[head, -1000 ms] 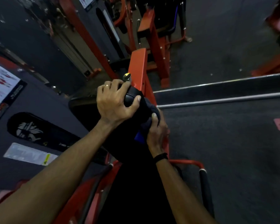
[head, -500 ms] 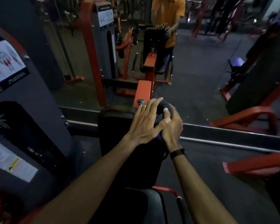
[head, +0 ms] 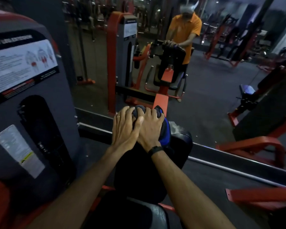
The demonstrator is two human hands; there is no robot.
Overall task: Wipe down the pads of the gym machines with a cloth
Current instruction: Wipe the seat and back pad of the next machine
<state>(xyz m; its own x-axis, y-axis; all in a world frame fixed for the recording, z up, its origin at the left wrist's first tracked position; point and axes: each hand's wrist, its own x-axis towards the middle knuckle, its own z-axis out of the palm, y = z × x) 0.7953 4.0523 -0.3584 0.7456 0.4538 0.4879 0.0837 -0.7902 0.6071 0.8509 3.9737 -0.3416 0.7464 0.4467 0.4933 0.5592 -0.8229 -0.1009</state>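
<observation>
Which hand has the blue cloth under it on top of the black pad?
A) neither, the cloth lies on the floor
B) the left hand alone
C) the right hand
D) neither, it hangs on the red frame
C: the blue cloth bulges out from under the right hand, whose curled fingers press it onto the black pad; the left hand lies beside it, fingers nearly straight.
</observation>
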